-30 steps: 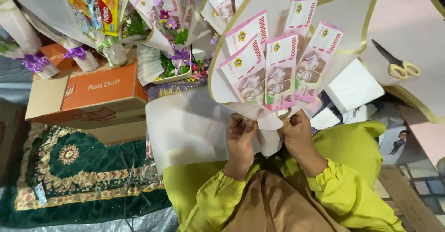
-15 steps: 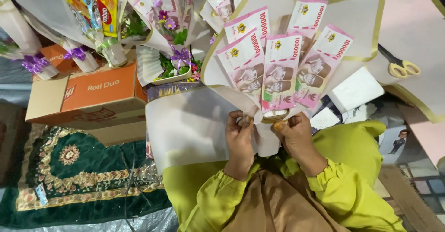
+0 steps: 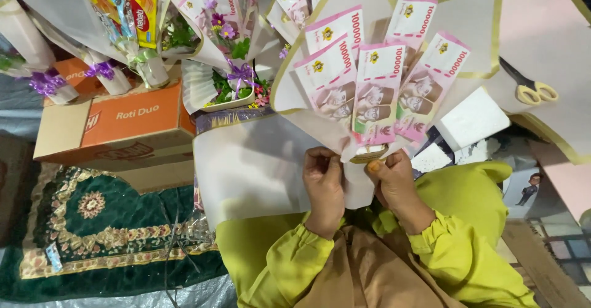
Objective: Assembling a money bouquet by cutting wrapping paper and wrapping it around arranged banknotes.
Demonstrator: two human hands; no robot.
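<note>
Head view shows us our left hand (image 3: 324, 188) and right hand (image 3: 394, 185) both closed around the gathered neck of a banknote bouquet (image 3: 375, 86), held upright over our lap. Left fingers (image 3: 317, 160) are curled tightly onto the cream wrapping paper (image 3: 468, 31) at the neck; right fingers (image 3: 377, 168) pinch the same neck from the other side, the thumb pressed against the paper. Neither hand is spread open. We note a brownish ring, apparently a tape roll (image 3: 369, 155), sitting between the two hands at the base of the notes; its exact kind we cannot tell. The bouquet holds pink banknotes fanned out against the gold-edged paper, the fan tilted slightly toward our right. A loose white sheet (image 3: 252, 160) lies across our left knee, just beside the left hand. Both sleeves are yellow-green. On the floor beyond the bouquet, toward the far right, yellow-handled scissors (image 3: 529, 89) rest on pale paper, well apart from the hands. To the far left stands an orange cardboard box (image 3: 129, 120), with a snack bouquet (image 3: 126, 12) and a purple-flowered bouquet (image 3: 231, 37) leaning behind and beside it. A green patterned rug (image 3: 92, 234) covers the floor at the near left, under the box's front edge.
</note>
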